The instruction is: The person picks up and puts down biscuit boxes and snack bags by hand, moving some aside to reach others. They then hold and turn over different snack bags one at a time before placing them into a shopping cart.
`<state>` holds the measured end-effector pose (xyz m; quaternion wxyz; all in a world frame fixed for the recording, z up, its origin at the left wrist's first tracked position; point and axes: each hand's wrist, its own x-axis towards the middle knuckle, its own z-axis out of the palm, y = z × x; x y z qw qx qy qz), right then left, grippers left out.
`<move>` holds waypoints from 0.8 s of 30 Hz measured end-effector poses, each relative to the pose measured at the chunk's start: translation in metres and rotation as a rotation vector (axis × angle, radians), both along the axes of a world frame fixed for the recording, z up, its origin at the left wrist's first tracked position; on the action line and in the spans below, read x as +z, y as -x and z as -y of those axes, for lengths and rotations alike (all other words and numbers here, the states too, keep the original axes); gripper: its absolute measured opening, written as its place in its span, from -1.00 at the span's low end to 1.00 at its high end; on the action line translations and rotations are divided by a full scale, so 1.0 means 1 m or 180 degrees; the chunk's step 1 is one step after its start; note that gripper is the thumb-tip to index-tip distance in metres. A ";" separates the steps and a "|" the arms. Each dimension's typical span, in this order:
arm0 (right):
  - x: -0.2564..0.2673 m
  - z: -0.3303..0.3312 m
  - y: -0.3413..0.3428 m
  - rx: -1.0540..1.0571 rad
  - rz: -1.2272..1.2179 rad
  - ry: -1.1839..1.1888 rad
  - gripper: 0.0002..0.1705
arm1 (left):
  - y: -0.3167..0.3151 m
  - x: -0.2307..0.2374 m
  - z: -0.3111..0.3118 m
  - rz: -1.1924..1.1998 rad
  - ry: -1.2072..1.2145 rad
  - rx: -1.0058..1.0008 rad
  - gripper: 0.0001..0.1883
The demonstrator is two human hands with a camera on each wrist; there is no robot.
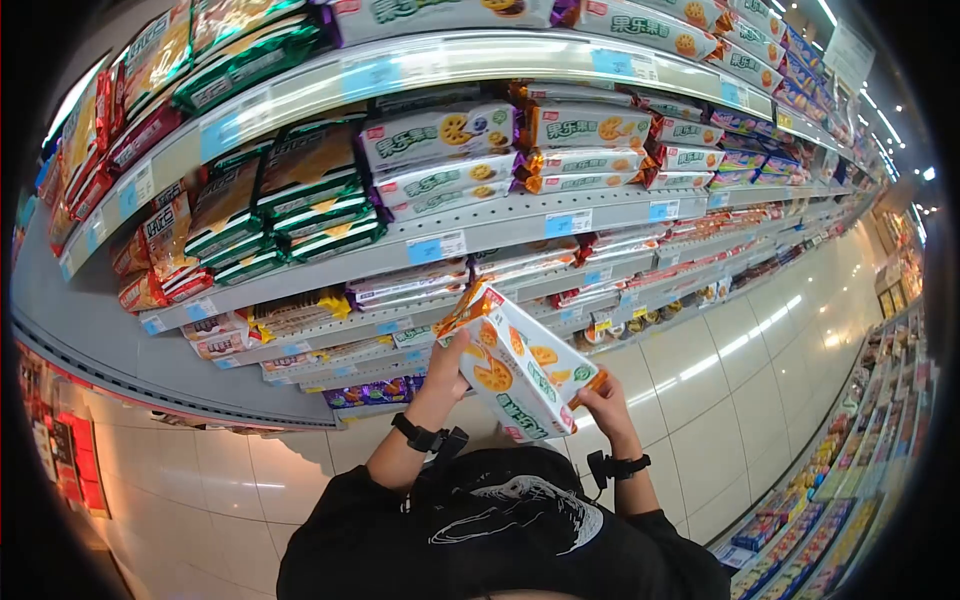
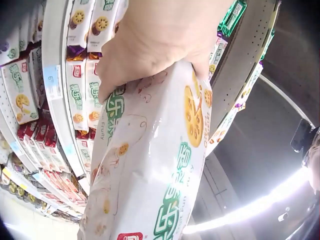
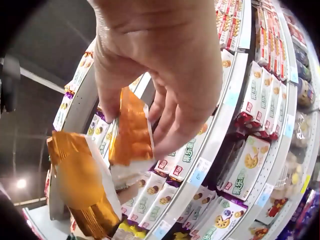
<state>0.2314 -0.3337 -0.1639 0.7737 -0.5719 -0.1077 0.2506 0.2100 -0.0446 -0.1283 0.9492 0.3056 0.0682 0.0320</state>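
A white biscuit package (image 1: 520, 370) with green lettering, biscuit pictures and orange ends is held tilted between both hands in front of the shelves. My left hand (image 1: 448, 372) grips its left end; in the left wrist view that hand (image 2: 155, 45) lies over the top of the white wrapper (image 2: 150, 155). At the other end, my right hand (image 1: 606, 408) pinches the orange corner. The right wrist view has the thumb and fingers of this hand (image 3: 160, 65) around an orange wrapper end (image 3: 132, 132), with a larger gold-orange wrapper part (image 3: 82, 187) lower left.
Shelves of similar white packages (image 1: 430, 140) rise ahead, their price-tag edge (image 1: 510, 232) running beyond the hands. Green-and-brown packages (image 1: 310, 170) stand left. Tiled floor (image 1: 740, 370) lies to the right, with another stocked shelf (image 1: 830, 500) across the aisle.
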 end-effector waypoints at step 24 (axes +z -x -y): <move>0.057 -0.046 -0.191 -0.0365 -0.0173 -0.0250 -0.66 | -0.058 -0.017 0.034 0.0174 -0.0308 0.0056 -0.35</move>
